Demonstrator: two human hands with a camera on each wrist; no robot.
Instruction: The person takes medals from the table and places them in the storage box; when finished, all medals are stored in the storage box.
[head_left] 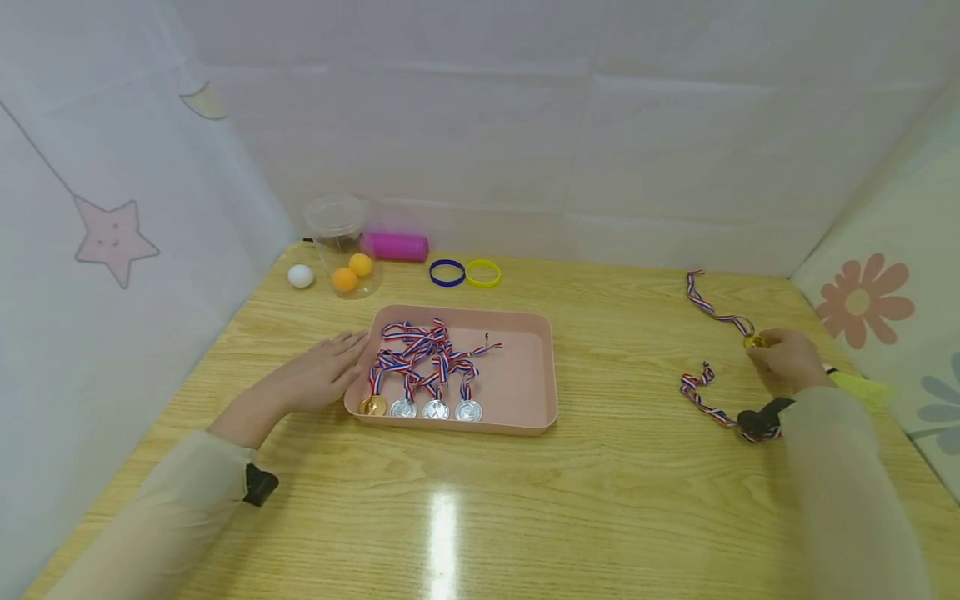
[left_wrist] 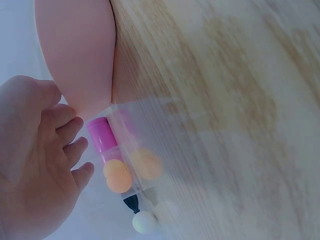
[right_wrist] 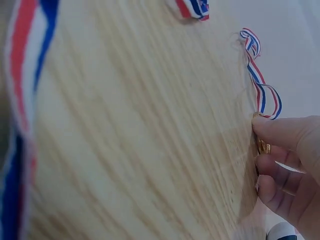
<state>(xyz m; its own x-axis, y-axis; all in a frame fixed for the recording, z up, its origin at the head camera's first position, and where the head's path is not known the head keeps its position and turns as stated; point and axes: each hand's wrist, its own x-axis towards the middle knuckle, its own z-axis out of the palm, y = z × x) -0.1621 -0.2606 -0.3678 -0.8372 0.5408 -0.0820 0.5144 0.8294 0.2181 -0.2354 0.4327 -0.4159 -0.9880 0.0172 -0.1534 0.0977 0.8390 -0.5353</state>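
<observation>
Gold medal being picked up at the far right of the wooden surface (head_left: 600,500).
Right hand (head_left: 783,360) is pinching the gold medal on its striped ribbon (head_left: 753,341); left hand (head_left: 326,371), fingers straight, is steadying the pink plastic tray (head_left: 525,392); carrying it left to the tray likely follows.

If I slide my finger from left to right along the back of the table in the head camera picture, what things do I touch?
White ball → clear tub with two orange balls inside → pink tube → blue ring → yellow ring → striped ribbon of the gold medal that the right hand pinches.
</observation>
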